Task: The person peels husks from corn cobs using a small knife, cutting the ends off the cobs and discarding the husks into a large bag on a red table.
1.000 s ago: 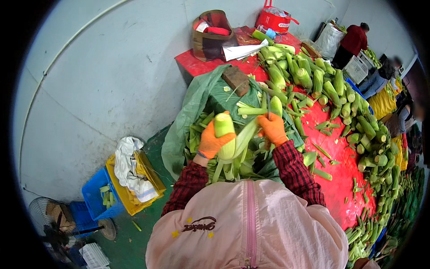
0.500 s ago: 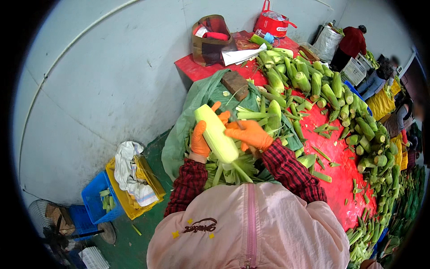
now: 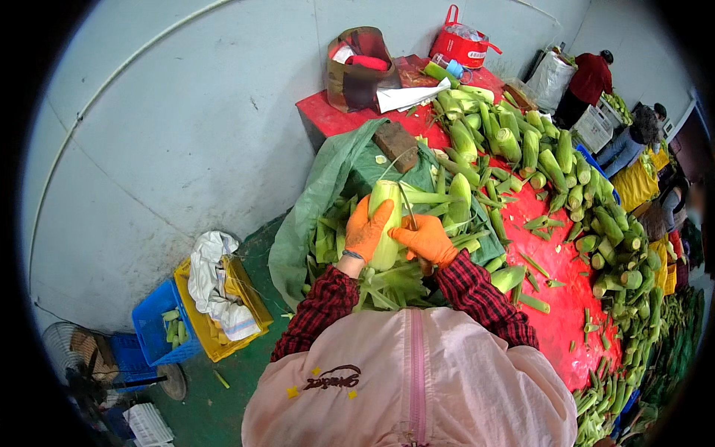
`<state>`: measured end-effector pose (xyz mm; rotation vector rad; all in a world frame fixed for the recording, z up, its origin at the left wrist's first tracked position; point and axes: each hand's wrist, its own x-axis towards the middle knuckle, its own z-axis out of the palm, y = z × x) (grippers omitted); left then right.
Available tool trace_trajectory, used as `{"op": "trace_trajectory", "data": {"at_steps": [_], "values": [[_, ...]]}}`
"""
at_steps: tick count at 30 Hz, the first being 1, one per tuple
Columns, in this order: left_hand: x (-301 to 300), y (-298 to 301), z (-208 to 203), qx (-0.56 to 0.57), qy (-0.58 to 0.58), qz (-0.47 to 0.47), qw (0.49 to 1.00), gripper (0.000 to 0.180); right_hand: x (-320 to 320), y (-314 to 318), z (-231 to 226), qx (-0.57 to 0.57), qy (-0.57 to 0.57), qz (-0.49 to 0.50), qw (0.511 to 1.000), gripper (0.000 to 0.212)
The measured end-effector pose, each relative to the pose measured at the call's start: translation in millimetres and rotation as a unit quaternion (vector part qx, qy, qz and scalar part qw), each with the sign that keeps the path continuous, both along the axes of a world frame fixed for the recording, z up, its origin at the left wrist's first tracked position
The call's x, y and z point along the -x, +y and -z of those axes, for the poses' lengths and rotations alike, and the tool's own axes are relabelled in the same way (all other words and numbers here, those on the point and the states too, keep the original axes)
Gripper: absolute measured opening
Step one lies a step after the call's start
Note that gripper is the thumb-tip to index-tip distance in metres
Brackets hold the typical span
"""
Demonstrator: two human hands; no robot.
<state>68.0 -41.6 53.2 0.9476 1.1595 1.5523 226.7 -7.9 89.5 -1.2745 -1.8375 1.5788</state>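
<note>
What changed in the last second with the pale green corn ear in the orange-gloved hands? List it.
The pale green corn ear swung from leaning left to standing nearly upright. The left hand shifted its grip from low on the ear to its left side; the right hand dropped from the top to lower right, beside a thin knife blade. Both hands kept hold. The red table and corn pile stayed put.

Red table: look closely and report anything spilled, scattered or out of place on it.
Green husk scraps lie strewn across the red table, beside the piled corn. Otherwise nothing looks odd.
</note>
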Motion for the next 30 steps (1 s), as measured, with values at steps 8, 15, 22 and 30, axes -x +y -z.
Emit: {"op": "trace_trajectory", "data": {"at_steps": [8, 15, 22, 30], "values": [[0, -2, 15, -0.047, -0.015, 0.058, 0.997, 0.055, -10, 3, 25, 0.036, 0.116, 0.053, 0.991, 0.025], [8, -1, 20, -0.058, -0.196, 0.134, 0.970, 0.087, -42, 35, 52, 0.075, 0.193, 0.184, 0.961, 0.022], [10, -3, 30, -0.014, -0.083, 0.022, 0.996, 0.062, -32, 21, -1, -0.136, -0.006, 0.150, 0.979, 0.040], [-8, -9, 24, -0.062, 0.076, -0.010, 0.995, 0.063, 1, 10, -14, -0.061, 0.095, 0.057, 0.992, 0.033]]}}
